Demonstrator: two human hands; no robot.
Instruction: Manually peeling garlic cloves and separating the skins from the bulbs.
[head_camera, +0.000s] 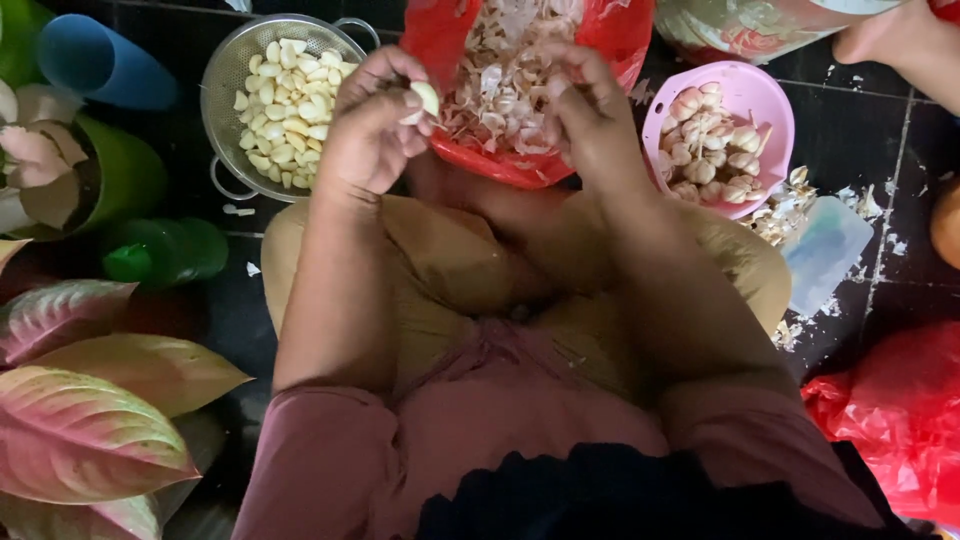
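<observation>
Head view: left hand (370, 125) pinches peeled garlic clove (426, 97); right hand (590, 115) curled, contents unclear. Advice: shed skins over red bag (620, 40), colander (225, 90) at 9 o'clock.

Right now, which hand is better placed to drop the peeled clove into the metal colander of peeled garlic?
Left hand: it holds the peeled clove, right beside the round metal colander.

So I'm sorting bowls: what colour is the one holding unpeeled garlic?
Pink; the bowl shows in the head view, right of the hands.

Red bag (620, 40), pink bowl (765, 105)
</observation>
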